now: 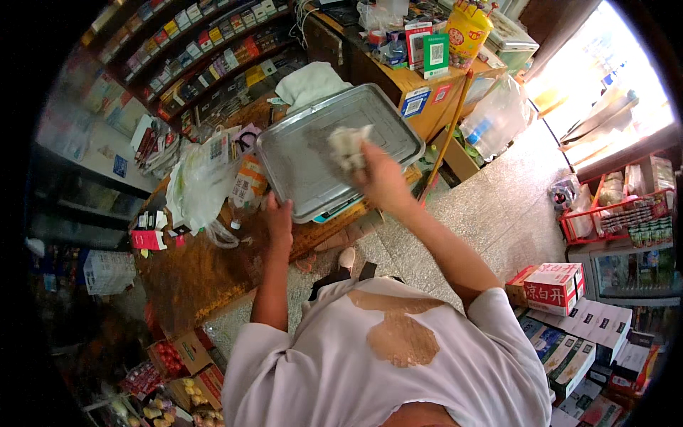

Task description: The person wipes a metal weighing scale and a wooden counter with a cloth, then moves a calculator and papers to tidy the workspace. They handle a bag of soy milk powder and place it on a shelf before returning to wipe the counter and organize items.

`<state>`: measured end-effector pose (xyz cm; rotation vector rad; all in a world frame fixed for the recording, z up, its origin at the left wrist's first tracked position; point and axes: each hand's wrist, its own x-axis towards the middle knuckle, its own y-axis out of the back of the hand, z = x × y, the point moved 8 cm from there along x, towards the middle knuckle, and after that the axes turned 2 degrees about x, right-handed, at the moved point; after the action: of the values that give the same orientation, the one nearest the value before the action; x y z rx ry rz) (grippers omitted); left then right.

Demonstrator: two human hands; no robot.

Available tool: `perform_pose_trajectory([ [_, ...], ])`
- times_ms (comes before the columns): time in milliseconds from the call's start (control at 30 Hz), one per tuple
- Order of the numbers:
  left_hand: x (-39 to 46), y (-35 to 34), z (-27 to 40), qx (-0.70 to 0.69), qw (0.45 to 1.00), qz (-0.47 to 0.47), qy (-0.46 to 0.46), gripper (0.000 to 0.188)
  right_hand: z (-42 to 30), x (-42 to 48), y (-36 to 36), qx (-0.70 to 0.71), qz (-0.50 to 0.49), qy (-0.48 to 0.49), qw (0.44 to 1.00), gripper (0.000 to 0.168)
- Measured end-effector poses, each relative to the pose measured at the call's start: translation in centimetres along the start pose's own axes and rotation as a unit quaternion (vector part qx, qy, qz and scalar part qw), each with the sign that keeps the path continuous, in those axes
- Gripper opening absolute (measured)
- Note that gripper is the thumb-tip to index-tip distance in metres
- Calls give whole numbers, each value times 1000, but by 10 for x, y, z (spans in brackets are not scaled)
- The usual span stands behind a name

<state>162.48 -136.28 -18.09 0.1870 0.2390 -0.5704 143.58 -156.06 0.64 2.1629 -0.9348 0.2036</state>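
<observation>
A rectangular metal tray [299, 165] with a raised rim lies over the wooden table, with a turquoise item [339, 210] partly showing beneath its near edge. My left hand [278, 221] grips the tray's near left corner, thumb and fingers at the rim. In my right hand [383, 179] is a bunched white cloth [349, 147], blurred, over the right half of the tray. Beyond the tray's far edge lies another pale cloth [309, 85]. Left of the tray are a clear plastic bag [200, 181] and an orange-and-white packet [249, 181].
The worn wooden table [213, 283] runs to the left. A wooden counter [427, 115] with payment-code signs stands behind, a yellow pole [452, 128] leaning near it. Stacked cartons [555, 288] and a red basket [619, 203] are at right; produce boxes [187, 355] sit lower left.
</observation>
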Motion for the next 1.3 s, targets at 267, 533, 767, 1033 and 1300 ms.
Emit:
perform_pose_trajectory([
  [267, -16, -20, -10, 4, 999, 40, -36, 59, -1, -23, -151, -222, -213, 210, 928, 43],
  [533, -14, -18, 10, 33, 996, 8, -87, 69, 167, 24, -43, -417, -196, 50, 886, 42],
  [767, -1, -17, -14, 9, 996, 8, -85, 67, 81, 31, -135, -394, -211, 0, 895, 32],
  [1033, -8, -27, 7, -137, 989, -26, -52, 58, 108, 23, -103, -241, -193, -13, 951, 37],
  [1300, -7, -28, 1, -121, 992, -9, -41, 65, 125, 46, -109, -431, -220, -58, 873, 39],
])
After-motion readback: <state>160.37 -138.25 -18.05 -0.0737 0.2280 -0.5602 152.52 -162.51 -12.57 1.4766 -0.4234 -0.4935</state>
